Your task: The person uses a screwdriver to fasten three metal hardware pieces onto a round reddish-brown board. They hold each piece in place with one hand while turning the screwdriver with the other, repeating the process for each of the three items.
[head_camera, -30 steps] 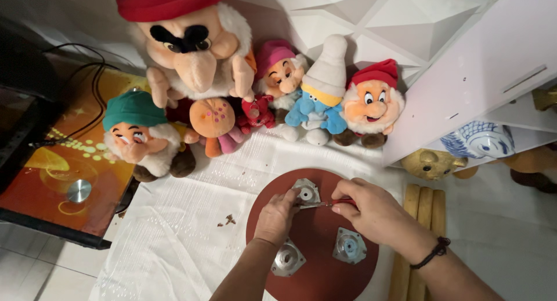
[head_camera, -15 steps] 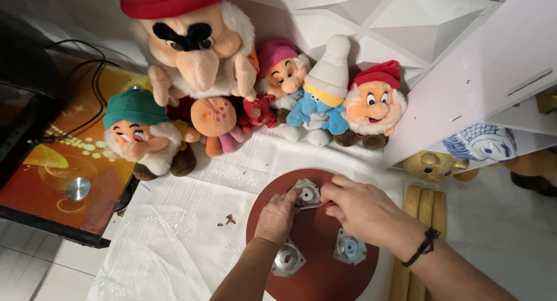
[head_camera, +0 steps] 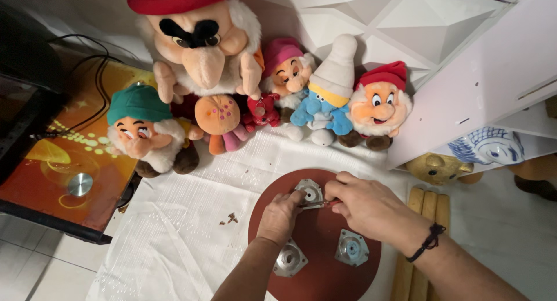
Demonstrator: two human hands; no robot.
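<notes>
Two hands meet over one metal plate (head_camera: 309,192) at the far edge of the round brown board (head_camera: 316,272). Our left hand (head_camera: 279,215) lies flat on the board with its fingers curled up against the near side of that plate, pinning it rather than gripping anything. Our right hand (head_camera: 362,203) is closed around a thin tool (head_camera: 325,204) with a reddish shaft, whose tip lies against the plate's near right corner; we cannot tell what kind of tool it is, since the fist hides most of it. A second ago this hand sat a little further right, so it has drawn in closer to the plate, while the left hand has kept its place. To us that looks like fastening work now centred on this plate.

Nearer to us, two more metal plates (head_camera: 351,247) of the same kind sit on the board, well apart from each other and untouched. The board rests on a white cloth (head_camera: 185,231), with a few dark crumbs to the left. Three wooden legs (head_camera: 428,205) lie side by side just right of the board. Beyond the cloth, a row of stuffed toys (head_camera: 200,51) leans against the white wall, and an orange table (head_camera: 69,161) stands at the left.
</notes>
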